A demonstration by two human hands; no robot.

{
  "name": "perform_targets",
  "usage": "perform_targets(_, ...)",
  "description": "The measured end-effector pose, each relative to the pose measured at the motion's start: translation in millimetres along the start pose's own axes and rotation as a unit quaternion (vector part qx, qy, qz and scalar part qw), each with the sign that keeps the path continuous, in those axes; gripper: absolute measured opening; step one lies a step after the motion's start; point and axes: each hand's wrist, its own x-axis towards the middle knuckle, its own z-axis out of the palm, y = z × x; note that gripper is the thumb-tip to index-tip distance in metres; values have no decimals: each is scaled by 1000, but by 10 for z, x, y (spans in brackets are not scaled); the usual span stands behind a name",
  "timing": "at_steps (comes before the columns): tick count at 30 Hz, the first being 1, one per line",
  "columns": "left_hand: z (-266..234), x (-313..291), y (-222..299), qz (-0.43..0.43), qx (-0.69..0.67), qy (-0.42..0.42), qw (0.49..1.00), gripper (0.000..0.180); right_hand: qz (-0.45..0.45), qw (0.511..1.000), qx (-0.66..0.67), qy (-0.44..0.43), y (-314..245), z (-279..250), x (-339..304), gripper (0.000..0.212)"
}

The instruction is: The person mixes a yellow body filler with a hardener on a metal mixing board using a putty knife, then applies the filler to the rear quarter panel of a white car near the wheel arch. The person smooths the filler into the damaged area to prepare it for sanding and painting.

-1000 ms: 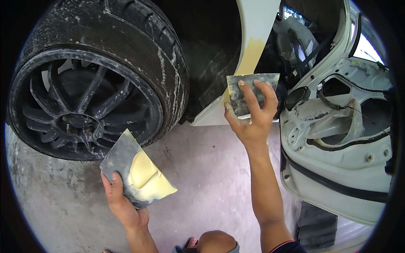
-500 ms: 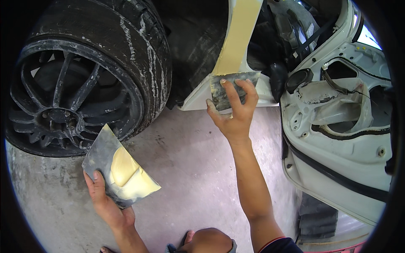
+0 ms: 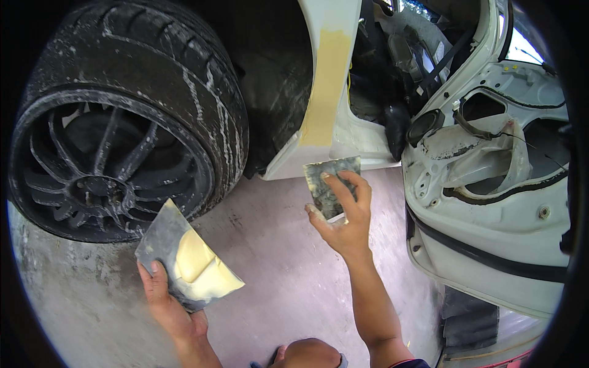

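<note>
My left hand (image 3: 170, 303) grips the lower left edge of a grey, kite-shaped mixing board (image 3: 161, 245), thumb on top. A thick smear of pale yellow body filler (image 3: 208, 277) covers its right half. Fingers of my right hand (image 3: 346, 214) press on a stained grey filler spreader (image 3: 334, 184), its straight edge pointing away from me. That edge is just below the white car body panel (image 3: 334, 49) and looks apart from it. A coat of yellow filler (image 3: 328, 86) runs down the panel's narrow upright part to near the sill.
A large black wheel with a scuffed tyre (image 3: 153, 61) stands at the left. On the right, a stripped white car door (image 3: 485, 245) hangs open. A dark folded mat (image 3: 469, 319) lies by the lower right. My knee (image 3: 310, 354) shows at the bottom, above the grey floor (image 3: 264, 257).
My right hand has drawn the spreader down and off the panel's lower end. The whole view has shifted, and the board sits slightly lower and further right.
</note>
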Motion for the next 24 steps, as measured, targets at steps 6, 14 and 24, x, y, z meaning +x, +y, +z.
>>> perform_targets(6,33,-49,81,5,-23,-18,1000,49,13,999,-5,30,-49,-113,130,57)
perform_targets(14,33,-64,155,8,-19,-25,999,48,26,998,-45,33,-169,-119,231,52)
perform_targets(24,68,-51,165,14,-52,-7,999,48,-102,984,-107,100,-534,-388,925,50)
